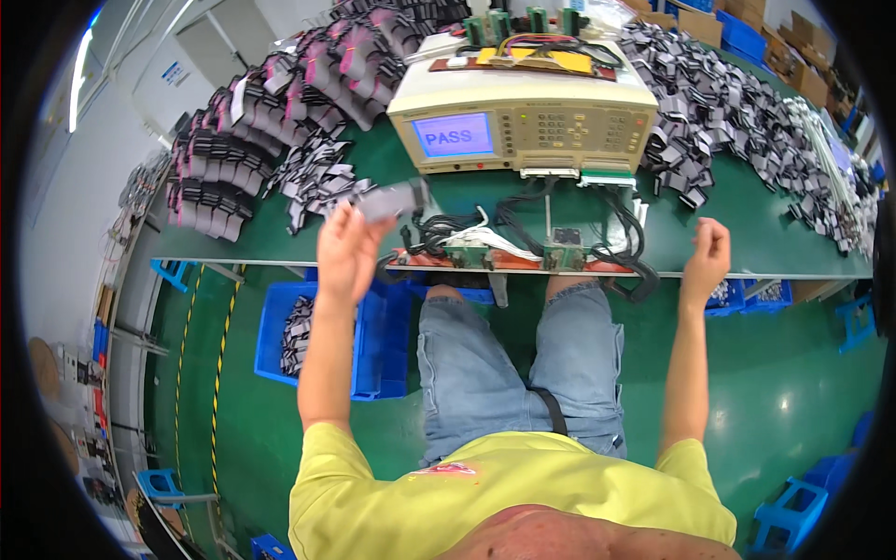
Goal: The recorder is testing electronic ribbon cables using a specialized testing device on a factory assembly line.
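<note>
My left hand (pixel 347 254) is raised at the table's near edge, its fingers closed on a short grey flat cable (pixel 387 200) with dark ends, which is blurred. To the right, my right hand (pixel 709 254) hovers by the table edge with fingers curled in; nothing shows in them. Between my hands, a test fixture with two socket boards (pixel 565 245) sits on the edge, trailing black and white wires (pixel 481 233). Behind it stands a beige bench tester (pixel 523 121) with a lit blue screen, and leads plug into its lower front.
Bundled grey-and-pink flat cables (pixel 308 84) heap up at the left, with a looser pile (pixel 317 177) nearer me. Another large cable heap (pixel 695 103) covers the right side. A blue bin (pixel 378 350) stands under the table by my left leg. Blue stools (pixel 791 509) stand on the floor.
</note>
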A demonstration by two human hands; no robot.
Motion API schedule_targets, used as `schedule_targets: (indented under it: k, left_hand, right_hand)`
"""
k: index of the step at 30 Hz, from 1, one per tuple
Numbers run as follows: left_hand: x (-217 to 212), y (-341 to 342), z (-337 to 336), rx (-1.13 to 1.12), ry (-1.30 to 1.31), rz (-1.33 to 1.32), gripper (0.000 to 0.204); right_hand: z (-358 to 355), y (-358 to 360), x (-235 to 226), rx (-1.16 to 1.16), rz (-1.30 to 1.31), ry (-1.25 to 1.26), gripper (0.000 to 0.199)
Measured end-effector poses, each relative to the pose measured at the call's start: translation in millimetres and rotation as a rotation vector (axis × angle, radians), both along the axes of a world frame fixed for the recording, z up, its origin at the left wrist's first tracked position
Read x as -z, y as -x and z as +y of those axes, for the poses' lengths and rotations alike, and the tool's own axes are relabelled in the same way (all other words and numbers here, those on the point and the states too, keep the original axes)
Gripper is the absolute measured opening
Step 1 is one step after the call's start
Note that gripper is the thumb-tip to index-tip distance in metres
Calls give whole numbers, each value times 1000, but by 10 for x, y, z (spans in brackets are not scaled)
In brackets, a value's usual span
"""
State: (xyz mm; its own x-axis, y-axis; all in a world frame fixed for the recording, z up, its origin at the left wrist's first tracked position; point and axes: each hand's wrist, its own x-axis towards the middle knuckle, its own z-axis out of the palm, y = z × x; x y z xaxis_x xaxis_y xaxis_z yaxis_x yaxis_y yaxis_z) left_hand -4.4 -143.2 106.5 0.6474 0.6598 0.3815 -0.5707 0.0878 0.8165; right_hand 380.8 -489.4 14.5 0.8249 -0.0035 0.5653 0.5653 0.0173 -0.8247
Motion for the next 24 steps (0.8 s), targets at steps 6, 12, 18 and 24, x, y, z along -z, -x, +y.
schedule_targets:
  k: [6, 12, 18, 24]
  left_hand:
    - [617, -405, -1123, 454, 223, 1, 30]
    - [969, -580, -1565, 416, 229, 33, 24]
    - [1079, -533, -1738, 200, 123, 128, 26]
    - [823, -465, -1636, 89, -243, 309, 54]
  right_hand:
    - [359, 1634, -433, -952, -119, 100, 56]
    - [323, 1722, -162, -1218, 426, -185, 26]
    - [307, 1803, -45, -1149, 504, -220, 24]
    - [202, 1718, -157, -1067, 291, 50, 25]
